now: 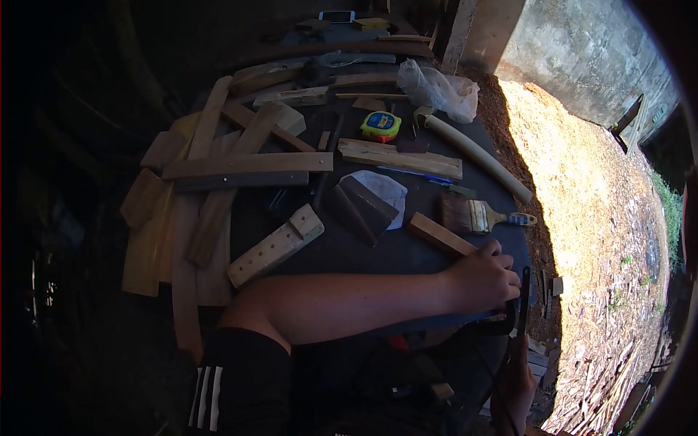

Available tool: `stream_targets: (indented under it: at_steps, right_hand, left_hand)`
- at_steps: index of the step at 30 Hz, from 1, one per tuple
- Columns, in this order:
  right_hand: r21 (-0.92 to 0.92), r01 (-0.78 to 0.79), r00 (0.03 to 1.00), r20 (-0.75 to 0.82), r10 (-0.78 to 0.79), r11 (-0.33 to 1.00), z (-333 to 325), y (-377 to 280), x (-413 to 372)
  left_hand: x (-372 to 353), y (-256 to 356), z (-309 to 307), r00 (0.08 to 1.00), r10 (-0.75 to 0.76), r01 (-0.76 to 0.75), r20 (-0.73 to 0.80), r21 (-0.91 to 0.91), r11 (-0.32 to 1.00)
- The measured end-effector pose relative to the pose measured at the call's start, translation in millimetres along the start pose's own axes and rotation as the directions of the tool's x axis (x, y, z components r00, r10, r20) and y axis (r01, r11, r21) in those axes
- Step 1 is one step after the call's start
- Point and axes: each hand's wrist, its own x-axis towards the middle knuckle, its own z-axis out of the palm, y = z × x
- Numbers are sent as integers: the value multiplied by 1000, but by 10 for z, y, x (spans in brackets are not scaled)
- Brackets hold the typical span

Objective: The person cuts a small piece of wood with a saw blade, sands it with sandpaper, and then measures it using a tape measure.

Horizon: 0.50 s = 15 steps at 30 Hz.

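My left hand [481, 280] is closed over the near end of a narrow wooden block [440, 234], pressing it against the dark tabletop near the right edge. Below it, at the table's edge, my right hand [515, 385] is in shadow, with its fingers closed on a dark, narrow tool [525, 291] that stands upright just beside my left knuckles. The tool's kind and lower part are too dark to make out. Just beyond the block lies a wide paintbrush [476, 216] with dark bristles. Left of the block, a dark angled piece [363, 207] rests on a white cloth [385, 190].
Several wooden strips [247, 166] are piled on the left. A drilled wooden block [276, 245] lies nearer. Farther back are a tape measure [381, 126], a blue pen [418, 175], a plastic bag [440, 91], a pale tube [476, 156] and a phone [337, 16]. Sawdust covers the ground [596, 218] at right.
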Motion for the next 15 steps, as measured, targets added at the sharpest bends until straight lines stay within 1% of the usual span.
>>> stream_targets:
  at_steps: [2,5,8,11,14,15]
  right_hand:
    - [15,34,999,-2,-34,999,-5,5,6]
    - [3,-6,1000,14,6,1000,0,26,1]
    - [-28,14,1000,19,-14,999,-26,-29,1]
    - [-56,-11,1000,19,12,998,-31,-29,-3]
    - [-44,-30,999,30,31,999,-53,-82,5]
    - [-33,-4,1000,22,5,999,-44,-48,5]
  left_hand:
    - [0,-2,-1,1000,0,0,4,-1,1000]
    - [3,-6,9,1000,2,-2,6,-1,1000]
    - [2,-5,20,1000,1,-1,7,5,1000]
    - [6,0,13,1000,-3,3,16,4,1000]
    - [7,-1,8,1000,-6,6,15,-12,1000]
    - [5,1,12,1000,-6,6,10,-16,1000]
